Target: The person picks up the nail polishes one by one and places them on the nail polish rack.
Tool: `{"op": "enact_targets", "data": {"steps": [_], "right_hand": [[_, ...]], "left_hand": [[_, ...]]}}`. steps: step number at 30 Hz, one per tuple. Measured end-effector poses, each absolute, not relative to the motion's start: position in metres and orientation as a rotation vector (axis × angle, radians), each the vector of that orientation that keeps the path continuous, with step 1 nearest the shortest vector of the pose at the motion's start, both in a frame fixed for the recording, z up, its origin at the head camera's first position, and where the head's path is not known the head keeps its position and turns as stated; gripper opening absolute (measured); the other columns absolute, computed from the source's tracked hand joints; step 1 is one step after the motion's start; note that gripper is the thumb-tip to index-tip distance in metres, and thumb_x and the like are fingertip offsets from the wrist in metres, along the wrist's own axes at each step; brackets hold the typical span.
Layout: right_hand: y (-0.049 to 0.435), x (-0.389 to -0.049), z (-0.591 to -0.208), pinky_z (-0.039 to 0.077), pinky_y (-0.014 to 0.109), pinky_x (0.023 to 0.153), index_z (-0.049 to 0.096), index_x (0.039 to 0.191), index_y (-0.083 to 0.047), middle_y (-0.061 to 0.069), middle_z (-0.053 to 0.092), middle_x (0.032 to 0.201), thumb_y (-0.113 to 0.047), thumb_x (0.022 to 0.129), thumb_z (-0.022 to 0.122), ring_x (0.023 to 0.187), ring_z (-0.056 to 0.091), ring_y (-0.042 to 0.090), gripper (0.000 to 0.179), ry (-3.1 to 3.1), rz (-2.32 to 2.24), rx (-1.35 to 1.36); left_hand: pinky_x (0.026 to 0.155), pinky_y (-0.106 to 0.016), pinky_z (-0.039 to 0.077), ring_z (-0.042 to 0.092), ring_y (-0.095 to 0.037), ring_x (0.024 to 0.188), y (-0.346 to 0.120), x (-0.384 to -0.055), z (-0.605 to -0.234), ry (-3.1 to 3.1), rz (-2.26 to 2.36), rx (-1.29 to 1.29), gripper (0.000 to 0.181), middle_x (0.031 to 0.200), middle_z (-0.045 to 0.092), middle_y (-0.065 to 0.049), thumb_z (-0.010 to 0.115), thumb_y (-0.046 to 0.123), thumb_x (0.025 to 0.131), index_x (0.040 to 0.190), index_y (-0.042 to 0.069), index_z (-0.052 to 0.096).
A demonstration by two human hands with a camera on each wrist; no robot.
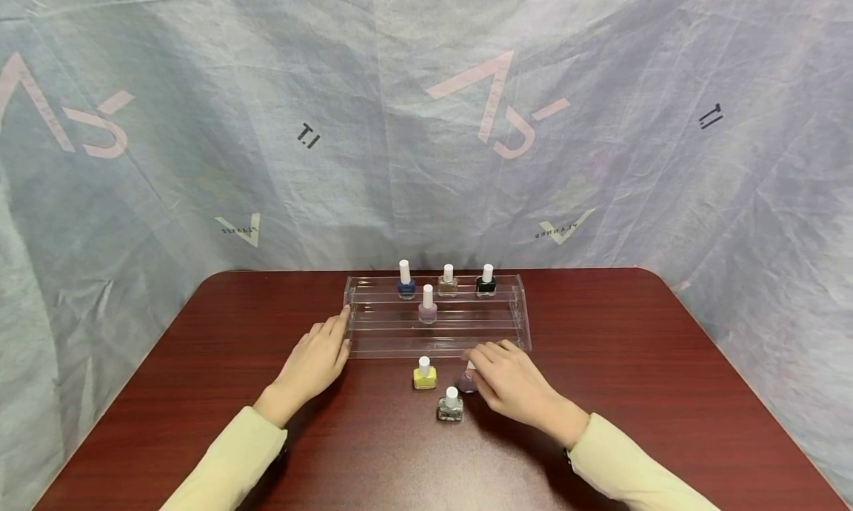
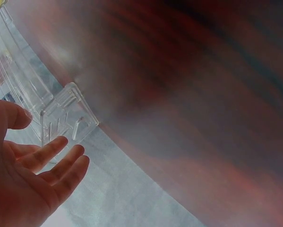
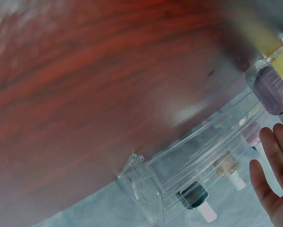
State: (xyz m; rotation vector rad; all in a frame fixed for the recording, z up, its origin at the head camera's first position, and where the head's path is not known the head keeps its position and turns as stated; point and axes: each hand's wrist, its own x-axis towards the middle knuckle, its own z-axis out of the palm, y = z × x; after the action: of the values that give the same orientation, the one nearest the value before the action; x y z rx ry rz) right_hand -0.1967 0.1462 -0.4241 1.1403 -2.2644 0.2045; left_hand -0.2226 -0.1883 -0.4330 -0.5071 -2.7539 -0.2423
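Note:
A clear tiered acrylic rack (image 1: 433,343) stands on the table. My left hand (image 1: 312,361) rests at its left end, fingers extended and the index fingertip against the side panel. My right hand (image 1: 514,383) is in front of the rack's right half and pinches a mauve nail polish bottle (image 1: 468,383) by its white cap; the hand partly covers it. In the right wrist view this bottle (image 3: 272,90) shows at the right edge, the thumb out of sight. Nearby on the table stand a yellow nail polish bottle (image 1: 424,378) and a dark glittery bottle (image 1: 450,409).
On the rack's top tier stand a blue bottle (image 1: 406,287), a glittery beige bottle (image 1: 448,286) and a black bottle (image 1: 486,286). A pink bottle (image 1: 428,312) is one tier lower. Behind the dark red table (image 1: 600,326) hangs a grey printed cloth (image 1: 400,126).

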Motion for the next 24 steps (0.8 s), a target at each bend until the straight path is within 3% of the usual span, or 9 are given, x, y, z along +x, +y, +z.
{"op": "enact_targets", "data": {"steps": [24], "right_hand": [[0.1461,-0.1980,-0.4200,0.045,0.028,0.068,0.061,0.097,-0.008,-0.003,0.062,0.084,-0.015,0.082,0.060,0.074,0.058,0.011,0.016,-2.204,0.212,1.141]], "left_hand": [[0.083,-0.047,0.046,0.054,-0.035,0.107,-0.1886,-0.2215,-0.4327,-2.750,-0.252,-0.513,0.057,0.125,0.053,-0.016,0.051,0.019,0.091,0.142,0.001,0.030]]}}
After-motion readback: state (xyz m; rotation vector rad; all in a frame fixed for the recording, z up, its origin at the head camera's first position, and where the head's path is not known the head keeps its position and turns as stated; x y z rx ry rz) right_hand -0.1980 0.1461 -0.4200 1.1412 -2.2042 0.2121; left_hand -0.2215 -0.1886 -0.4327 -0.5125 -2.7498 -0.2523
